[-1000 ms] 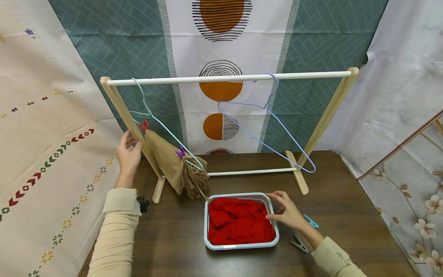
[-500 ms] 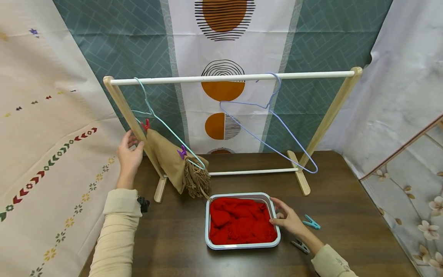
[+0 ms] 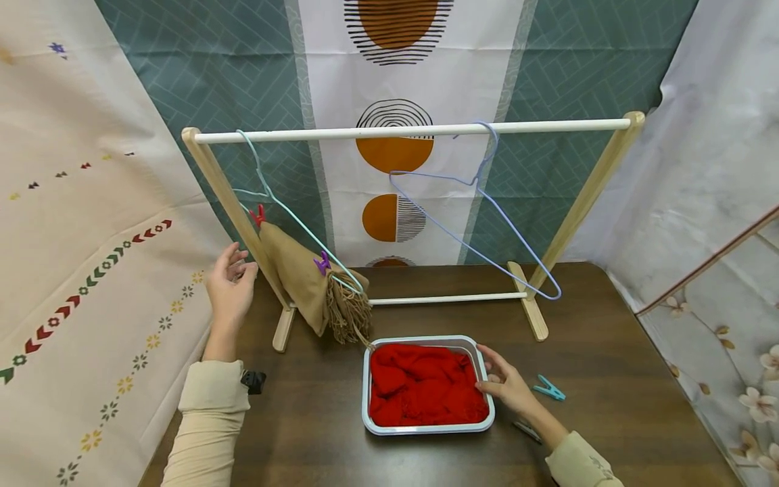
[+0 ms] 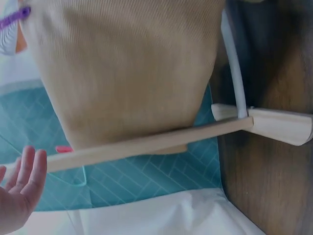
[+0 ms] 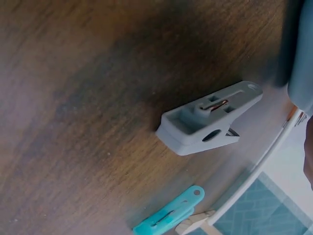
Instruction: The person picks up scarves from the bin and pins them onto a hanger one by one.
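My left hand (image 3: 231,287) is beside the left post of a wooden clothes rack (image 3: 228,196), fingers loosely bent and holding nothing. In the left wrist view, that hand (image 4: 22,193) shows spread fingers near the post. A tan fringed scarf (image 3: 298,277) hangs from a mint hanger (image 3: 298,220), with a red clothespin (image 3: 258,215) and a purple clothespin (image 3: 322,262) on it. My right hand (image 3: 508,385) grips the right rim of a grey-blue plastic tub (image 3: 426,429), thumb over the edge. Folded red cloth (image 3: 420,385) fills the tub.
A lilac hanger (image 3: 511,230) hangs bare from the white top bar (image 3: 365,133). Right of the tub lie a teal clothespin (image 3: 550,388) and a grey clothespin (image 5: 208,120), the latter partly hidden by the right arm in the head view. Patterned cloths surround the brown table (image 3: 304,419).
My left hand has drawn slightly down and away from the post. My right hand has closed in from hovering by the tub's corner to its right rim.
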`<act>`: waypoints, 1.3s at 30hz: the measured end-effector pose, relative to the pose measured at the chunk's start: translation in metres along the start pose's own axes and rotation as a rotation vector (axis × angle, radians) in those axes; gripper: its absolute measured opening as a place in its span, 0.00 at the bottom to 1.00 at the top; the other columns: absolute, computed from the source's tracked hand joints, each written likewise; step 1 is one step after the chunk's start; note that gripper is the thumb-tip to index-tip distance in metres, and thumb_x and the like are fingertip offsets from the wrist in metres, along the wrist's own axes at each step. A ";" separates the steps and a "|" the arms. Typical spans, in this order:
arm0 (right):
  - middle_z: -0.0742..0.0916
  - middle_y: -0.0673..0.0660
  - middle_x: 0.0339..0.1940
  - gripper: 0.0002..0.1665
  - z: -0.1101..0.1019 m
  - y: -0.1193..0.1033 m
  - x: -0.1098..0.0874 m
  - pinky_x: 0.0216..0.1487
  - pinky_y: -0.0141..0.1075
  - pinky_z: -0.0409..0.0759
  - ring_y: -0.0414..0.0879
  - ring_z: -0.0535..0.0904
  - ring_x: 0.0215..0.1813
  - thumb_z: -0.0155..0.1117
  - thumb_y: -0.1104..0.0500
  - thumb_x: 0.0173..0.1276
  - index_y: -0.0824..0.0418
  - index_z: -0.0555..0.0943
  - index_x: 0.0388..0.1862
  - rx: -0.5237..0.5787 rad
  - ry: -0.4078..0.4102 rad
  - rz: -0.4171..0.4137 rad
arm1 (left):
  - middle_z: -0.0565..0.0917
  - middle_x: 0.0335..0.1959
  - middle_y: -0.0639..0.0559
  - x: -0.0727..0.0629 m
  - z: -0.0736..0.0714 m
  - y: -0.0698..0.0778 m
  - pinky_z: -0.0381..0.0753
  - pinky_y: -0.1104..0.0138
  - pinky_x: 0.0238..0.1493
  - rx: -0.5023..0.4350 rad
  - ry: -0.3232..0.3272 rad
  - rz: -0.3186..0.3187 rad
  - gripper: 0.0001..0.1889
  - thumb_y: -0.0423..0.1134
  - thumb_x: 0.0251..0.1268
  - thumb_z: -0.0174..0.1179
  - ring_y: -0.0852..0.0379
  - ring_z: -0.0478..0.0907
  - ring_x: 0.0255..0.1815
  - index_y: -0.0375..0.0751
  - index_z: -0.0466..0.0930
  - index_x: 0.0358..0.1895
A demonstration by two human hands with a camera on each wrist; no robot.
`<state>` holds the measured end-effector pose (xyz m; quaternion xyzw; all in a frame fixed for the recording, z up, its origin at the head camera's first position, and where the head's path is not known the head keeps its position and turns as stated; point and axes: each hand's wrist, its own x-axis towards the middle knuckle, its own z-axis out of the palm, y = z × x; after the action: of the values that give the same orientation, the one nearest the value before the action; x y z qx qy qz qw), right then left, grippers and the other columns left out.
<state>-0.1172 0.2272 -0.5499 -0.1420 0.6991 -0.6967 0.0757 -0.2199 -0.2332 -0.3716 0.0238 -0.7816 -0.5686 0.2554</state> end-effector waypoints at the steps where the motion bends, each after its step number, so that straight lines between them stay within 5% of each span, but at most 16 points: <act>1: 0.70 0.75 0.41 0.40 0.000 0.000 0.000 0.31 0.35 0.79 0.40 0.78 0.33 0.59 0.76 0.55 0.77 0.52 0.64 0.005 -0.002 0.005 | 0.74 0.44 0.51 -0.005 0.001 0.004 0.71 0.80 0.37 -0.005 -0.016 0.017 0.24 0.26 0.61 0.51 0.68 0.74 0.37 0.32 0.64 0.63; 5: 0.70 0.74 0.42 0.40 0.000 -0.001 0.000 0.32 0.37 0.80 0.44 0.79 0.36 0.59 0.76 0.55 0.75 0.52 0.65 0.017 0.001 0.036 | 0.76 0.40 0.47 -0.024 0.004 0.018 0.72 0.81 0.34 -0.025 -0.077 0.082 0.23 0.23 0.60 0.50 0.68 0.75 0.34 0.27 0.64 0.61; 10: 0.69 0.74 0.43 0.42 0.001 -0.001 -0.001 0.33 0.38 0.80 0.47 0.79 0.39 0.60 0.75 0.55 0.74 0.52 0.65 0.022 0.007 0.061 | 0.76 0.38 0.26 -0.038 0.008 0.024 0.74 0.81 0.34 -0.075 -0.136 0.188 0.21 0.19 0.59 0.49 0.72 0.76 0.31 0.23 0.65 0.58; 14: 0.69 0.74 0.43 0.42 0.000 -0.001 -0.001 0.32 0.38 0.80 0.47 0.79 0.39 0.60 0.75 0.55 0.74 0.52 0.65 0.023 0.006 0.051 | 0.78 0.34 0.26 -0.048 0.013 0.024 0.75 0.80 0.31 -0.042 -0.200 0.299 0.20 0.17 0.56 0.51 0.73 0.77 0.29 0.19 0.68 0.54; 22: 0.69 0.72 0.43 0.41 0.001 -0.002 -0.002 0.33 0.38 0.80 0.49 0.79 0.40 0.59 0.75 0.56 0.72 0.52 0.66 0.024 -0.009 0.046 | 0.81 0.31 0.32 -0.068 0.031 0.022 0.76 0.77 0.30 0.059 -0.360 0.438 0.19 0.16 0.52 0.55 0.42 0.80 0.27 0.20 0.71 0.51; 32: 0.69 0.77 0.45 0.40 0.002 -0.003 -0.003 0.34 0.39 0.80 0.53 0.79 0.42 0.58 0.75 0.56 0.75 0.51 0.65 0.002 -0.013 0.040 | 0.81 0.30 0.36 -0.093 0.053 0.007 0.79 0.60 0.24 0.067 -0.517 0.507 0.21 0.16 0.49 0.57 0.45 0.79 0.26 0.21 0.71 0.50; 39: 0.69 0.78 0.45 0.40 0.002 -0.001 -0.001 0.35 0.38 0.80 0.55 0.79 0.43 0.58 0.75 0.56 0.75 0.52 0.65 -0.010 -0.007 0.029 | 0.80 0.34 0.37 -0.114 0.080 -0.044 0.79 0.60 0.25 0.038 -0.671 0.491 0.26 0.20 0.46 0.63 0.45 0.79 0.29 0.25 0.70 0.53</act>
<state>-0.1152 0.2258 -0.5492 -0.1346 0.7044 -0.6914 0.0876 -0.1658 -0.1412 -0.4712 -0.3452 -0.8143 -0.4525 0.1142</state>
